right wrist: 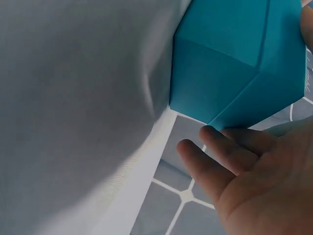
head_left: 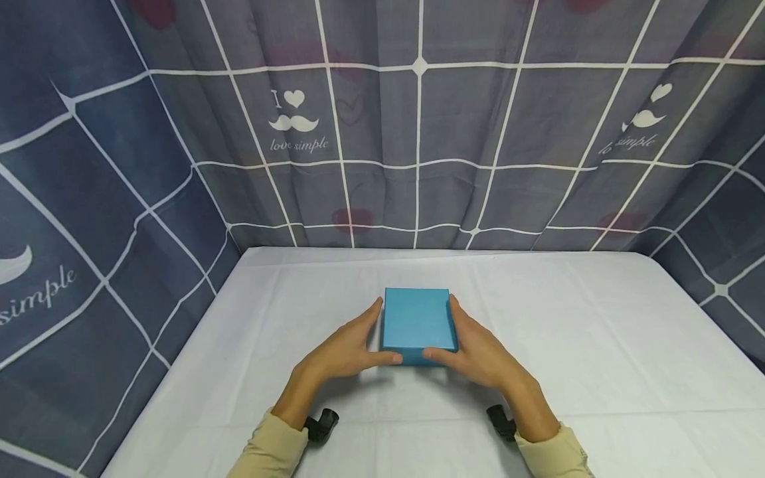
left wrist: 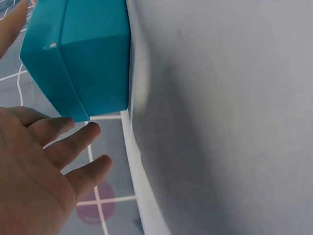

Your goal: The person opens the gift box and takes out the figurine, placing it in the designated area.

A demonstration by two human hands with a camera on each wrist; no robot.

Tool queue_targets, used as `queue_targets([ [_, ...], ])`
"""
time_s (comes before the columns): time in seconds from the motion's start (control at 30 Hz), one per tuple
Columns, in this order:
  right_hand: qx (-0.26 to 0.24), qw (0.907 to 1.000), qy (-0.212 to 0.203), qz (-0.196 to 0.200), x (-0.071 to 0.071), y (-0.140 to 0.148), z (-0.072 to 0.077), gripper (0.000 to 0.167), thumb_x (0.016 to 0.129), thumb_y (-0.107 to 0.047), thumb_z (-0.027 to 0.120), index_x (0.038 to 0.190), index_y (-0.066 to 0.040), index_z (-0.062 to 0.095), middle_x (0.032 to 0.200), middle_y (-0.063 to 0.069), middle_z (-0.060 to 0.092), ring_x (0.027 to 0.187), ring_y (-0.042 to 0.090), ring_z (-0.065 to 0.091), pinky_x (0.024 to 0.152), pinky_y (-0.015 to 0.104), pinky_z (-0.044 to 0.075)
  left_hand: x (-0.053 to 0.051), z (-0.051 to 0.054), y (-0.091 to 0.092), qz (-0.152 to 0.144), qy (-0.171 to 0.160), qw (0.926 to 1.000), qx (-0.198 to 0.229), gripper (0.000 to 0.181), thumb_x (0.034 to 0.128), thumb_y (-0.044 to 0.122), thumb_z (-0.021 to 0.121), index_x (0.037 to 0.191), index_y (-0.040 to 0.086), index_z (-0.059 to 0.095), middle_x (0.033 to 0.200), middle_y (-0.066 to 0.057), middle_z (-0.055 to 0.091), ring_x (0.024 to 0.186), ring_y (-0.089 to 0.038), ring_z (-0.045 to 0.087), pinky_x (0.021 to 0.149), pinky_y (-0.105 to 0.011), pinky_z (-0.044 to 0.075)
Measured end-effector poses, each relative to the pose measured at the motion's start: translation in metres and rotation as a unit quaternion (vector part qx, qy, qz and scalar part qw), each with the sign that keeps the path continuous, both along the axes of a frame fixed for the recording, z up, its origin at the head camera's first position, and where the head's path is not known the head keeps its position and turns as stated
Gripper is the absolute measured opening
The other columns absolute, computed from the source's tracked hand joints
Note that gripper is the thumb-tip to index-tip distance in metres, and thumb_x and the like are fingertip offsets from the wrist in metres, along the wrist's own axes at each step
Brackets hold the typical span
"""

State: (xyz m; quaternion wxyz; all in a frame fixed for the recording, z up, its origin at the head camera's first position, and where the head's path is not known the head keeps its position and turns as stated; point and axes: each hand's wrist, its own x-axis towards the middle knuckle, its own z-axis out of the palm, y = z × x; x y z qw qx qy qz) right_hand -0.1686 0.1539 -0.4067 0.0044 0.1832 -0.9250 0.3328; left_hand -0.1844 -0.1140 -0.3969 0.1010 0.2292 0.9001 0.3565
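A blue square box with a lid rests on the white cloth, and a lid seam runs along its side in the left wrist view. My left hand is at its left, fingers extended, the thumb tip in front of the near face. A gap shows between that palm and the box. On the other side, my right hand has its index finger along the right edge and its thumb across the near face. Loosely spread lower fingers appear beside the box in the right wrist view.
The white-covered table stretches around the box. Behind it hangs a grey curtain with white grid lines, and more curtain closes the left side. A black wrist mount shows at the left sleeve, another at the right.
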Motion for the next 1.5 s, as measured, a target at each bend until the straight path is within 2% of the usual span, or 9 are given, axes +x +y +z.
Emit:
queue_targets([
  [0.13, 0.003, 1.0, -0.006, -0.005, 0.0001, 0.0013, -0.0011, 0.12, 0.081, -0.066, 0.07, 0.157, 0.003, 0.005, 0.155, 0.023, 0.031, 0.133, 0.035, 0.044, 0.104, 0.055, 0.04, -0.0002, -0.0017, 0.0022, -0.007, 0.007, 0.9999, -0.004, 0.112, 0.082, 0.06, 0.073, 0.16, 0.011, 0.008, 0.164, -0.006, 0.013, 0.147, -0.019, 0.018, 0.116, -0.046, 0.026],
  [0.43, 0.007, 0.9995, -0.029, -0.008, -0.0003, 0.0019, 0.0003, 0.122, 0.079, -0.054, 0.078, 0.157, 0.003, 0.003, 0.156, 0.024, 0.028, 0.133, 0.037, 0.043, 0.104, 0.055, 0.04, 0.0033, -0.0005, 0.0086, 0.006, 0.002, 0.9999, -0.008, 0.109, 0.0854, 0.048, 0.075, 0.158, 0.003, 0.007, 0.162, -0.01, 0.014, 0.146, -0.021, 0.019, 0.117, -0.045, 0.025],
  [0.8, 0.003, 0.9993, -0.035, -0.011, 0.0004, 0.002, -0.0001, 0.12, 0.08, -0.051, 0.079, 0.156, 0.004, 0.004, 0.156, 0.025, 0.027, 0.134, 0.038, 0.041, 0.105, 0.057, 0.038, 0.0021, -0.0029, 0.0099, 0.012, 0.018, 0.9998, 0.003, 0.109, 0.0836, 0.045, 0.078, 0.158, 0.003, 0.011, 0.16, -0.01, 0.024, 0.144, -0.022, 0.026, 0.114, -0.045, 0.032],
  [1.13, -0.012, 0.9994, -0.031, -0.012, 0.0007, 0.0015, 0.0022, 0.118, 0.081, -0.049, 0.079, 0.157, 0.002, 0.003, 0.157, 0.024, 0.027, 0.134, 0.038, 0.042, 0.104, 0.058, 0.039, 0.0029, 0.0, 0.0093, 0.01, 0.033, 0.9992, 0.019, 0.106, 0.084, 0.041, 0.079, 0.158, 0.003, 0.013, 0.161, -0.012, 0.021, 0.145, -0.02, 0.022, 0.115, -0.044, 0.03],
  [1.5, -0.023, 0.9996, -0.002, -0.015, 0.0032, 0.001, 0.0071, 0.116, 0.081, -0.047, 0.08, 0.157, 0.0, 0.006, 0.154, 0.023, 0.031, 0.134, 0.037, 0.042, 0.103, 0.058, 0.04, 0.0044, 0.0054, 0.0095, 0.015, 0.046, 0.9982, 0.036, 0.106, 0.0838, 0.041, 0.08, 0.158, 0.005, 0.013, 0.16, -0.006, 0.023, 0.145, -0.018, 0.024, 0.114, -0.043, 0.03],
])
